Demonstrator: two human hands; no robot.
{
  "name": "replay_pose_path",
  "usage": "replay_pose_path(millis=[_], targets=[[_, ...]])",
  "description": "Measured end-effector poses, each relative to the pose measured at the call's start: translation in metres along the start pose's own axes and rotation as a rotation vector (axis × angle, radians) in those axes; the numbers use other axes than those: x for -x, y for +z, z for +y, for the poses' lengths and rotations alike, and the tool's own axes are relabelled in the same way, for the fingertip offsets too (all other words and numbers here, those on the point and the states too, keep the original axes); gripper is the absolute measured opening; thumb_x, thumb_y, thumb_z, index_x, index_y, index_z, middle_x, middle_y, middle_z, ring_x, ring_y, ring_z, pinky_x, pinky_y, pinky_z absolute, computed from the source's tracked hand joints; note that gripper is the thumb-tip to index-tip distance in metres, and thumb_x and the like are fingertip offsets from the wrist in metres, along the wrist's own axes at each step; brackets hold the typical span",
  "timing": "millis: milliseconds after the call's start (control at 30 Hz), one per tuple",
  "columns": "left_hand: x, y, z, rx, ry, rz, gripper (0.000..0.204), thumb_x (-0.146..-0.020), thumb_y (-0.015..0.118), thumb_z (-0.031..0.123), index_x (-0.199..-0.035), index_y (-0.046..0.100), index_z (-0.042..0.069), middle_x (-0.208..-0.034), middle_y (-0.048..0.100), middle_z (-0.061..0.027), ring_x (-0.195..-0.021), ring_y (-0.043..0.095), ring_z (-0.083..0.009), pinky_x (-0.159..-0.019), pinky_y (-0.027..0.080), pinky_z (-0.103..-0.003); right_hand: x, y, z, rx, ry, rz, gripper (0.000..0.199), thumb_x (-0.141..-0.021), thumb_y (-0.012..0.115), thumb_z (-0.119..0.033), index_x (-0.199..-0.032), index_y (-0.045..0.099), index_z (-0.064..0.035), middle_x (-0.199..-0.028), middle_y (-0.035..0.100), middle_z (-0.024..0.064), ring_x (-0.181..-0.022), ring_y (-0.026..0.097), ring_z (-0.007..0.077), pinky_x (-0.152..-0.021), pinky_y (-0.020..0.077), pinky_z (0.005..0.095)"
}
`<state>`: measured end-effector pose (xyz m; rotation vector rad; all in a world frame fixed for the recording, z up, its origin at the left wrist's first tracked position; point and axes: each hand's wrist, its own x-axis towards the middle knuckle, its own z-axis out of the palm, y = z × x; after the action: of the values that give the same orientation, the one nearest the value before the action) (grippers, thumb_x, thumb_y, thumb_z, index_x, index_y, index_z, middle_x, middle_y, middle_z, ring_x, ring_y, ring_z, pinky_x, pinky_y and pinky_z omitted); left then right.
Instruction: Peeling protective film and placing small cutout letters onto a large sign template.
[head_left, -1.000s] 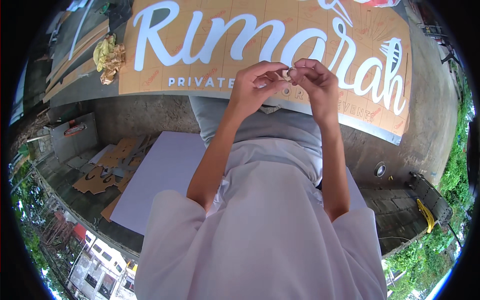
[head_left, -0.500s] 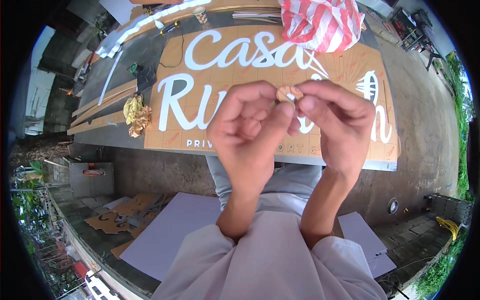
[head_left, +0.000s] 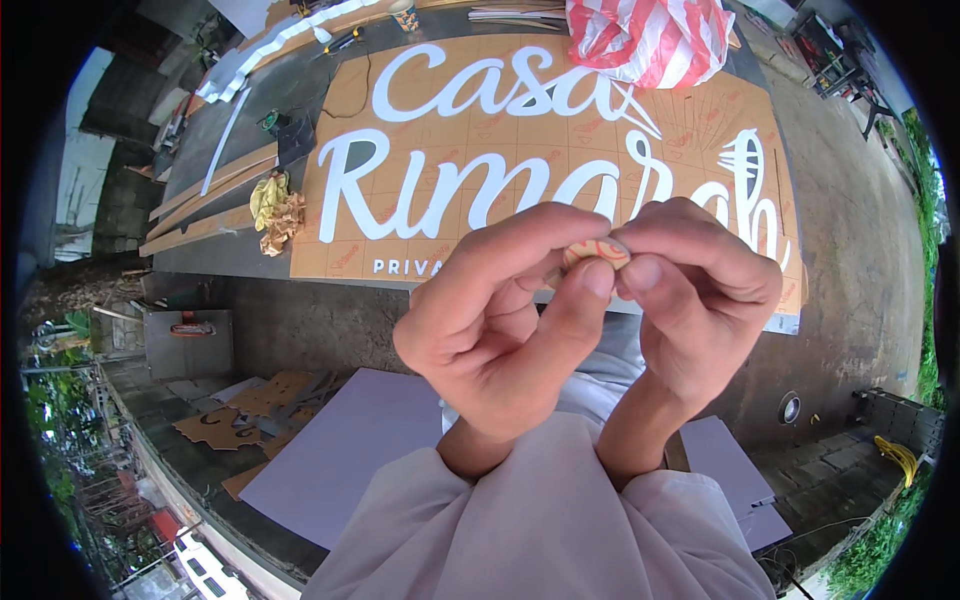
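Between both hands, in front of my chest, is a small cut-out piece (head_left: 597, 253) with a brown, red-marked face; its exact shape is partly covered by fingers. My left hand (head_left: 500, 320) pinches its left side between thumb and forefinger, the other fingers curled. On the right side my right hand (head_left: 705, 290) grips it the same way. Beyond and beneath the hands lies a large brown-covered sign board (head_left: 690, 120) on the table, bearing white script letters (head_left: 350, 190). My hands hide part of its lower lettering.
A red-and-white striped plastic bag (head_left: 650, 40) rests on the board's far edge. Wooden strips (head_left: 205, 205) and crumpled paper (head_left: 277, 215) lie left of it. A paper cup (head_left: 404, 15) stands at the back. Flat pale sheets (head_left: 340, 460) and cardboard scraps (head_left: 260, 400) lie below, left.
Both hands have come down and closer to my body, with the piece still between them. It has tilted, so the hole seen in it before no longer shows.
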<state>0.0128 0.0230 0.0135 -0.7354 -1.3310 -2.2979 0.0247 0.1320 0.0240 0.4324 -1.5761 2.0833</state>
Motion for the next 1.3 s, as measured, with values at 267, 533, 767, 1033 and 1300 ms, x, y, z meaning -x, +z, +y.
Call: replay_pose_path(millis=[267,533,767,1033,1300], targets=[[0.002,0.000,-0.001,0.016,0.032,-0.062,0.024,-0.072,0.054,-0.017,-0.096,0.051,-0.017,-0.082,0.059,-0.0188,-0.071,0.058,-0.0153,-0.063,0.047,-0.023,0.006,-0.006,-0.003,0.044,-0.001,0.007,0.013,-0.068,0.062,0.003,-0.079,0.060,0.0098,-0.065,0.057,0.0134,-0.051,0.048,0.0116,-0.044,0.0354,0.0203],[-0.002,-0.001,-0.002,-0.112,0.064,-0.029,0.020,-0.077,0.053,-0.003,-0.095,0.051,-0.012,-0.070,0.056,-0.0125,-0.050,0.048,-0.0103,-0.044,0.039,-0.020,0.004,-0.002,0.004,0.007,-0.043,0.009,0.012,-0.069,0.061,0.003,-0.079,0.060,0.0100,-0.063,0.056,0.0128,-0.049,0.047,0.0113,-0.044,0.0342,0.0207],[-0.005,-0.007,-0.003,-0.056,0.014,-0.030,0.020,-0.077,0.053,-0.003,-0.095,0.051,-0.012,-0.067,0.056,-0.0116,-0.051,0.050,-0.0094,-0.044,0.038,-0.018,0.002,0.003,0.010,0.014,-0.062,-0.011,0.012,-0.069,0.061,0.003,-0.079,0.059,0.0103,-0.062,0.055,0.0121,-0.048,0.046,0.0112,-0.044,0.0328,0.0210],[-0.008,-0.014,-0.005,-0.071,-0.005,-0.043,0.019,-0.077,0.053,-0.004,-0.094,0.052,-0.013,-0.067,0.056,-0.0115,-0.050,0.049,-0.0092,-0.044,0.038,-0.018,0.001,0.006,0.012,0.033,-0.030,0.005,0.011,-0.068,0.060,0.005,-0.078,0.059,0.0103,-0.061,0.055,0.0108,-0.048,0.043,0.0100,-0.044,0.0319,0.0211],[-0.008,-0.022,-0.004,-0.160,0.019,-0.130,0.020,-0.074,0.053,-0.008,-0.094,0.052,-0.014,-0.072,0.058,-0.0159,-0.055,0.053,-0.0107,-0.049,0.042,-0.019,0.002,0.005,0.014,0.086,-0.073,0.028,0.009,-0.066,0.059,0.007,-0.074,0.058,0.0081,-0.062,0.054,0.0089,-0.053,0.043,0.0099,-0.048,0.0310,0.0211]])
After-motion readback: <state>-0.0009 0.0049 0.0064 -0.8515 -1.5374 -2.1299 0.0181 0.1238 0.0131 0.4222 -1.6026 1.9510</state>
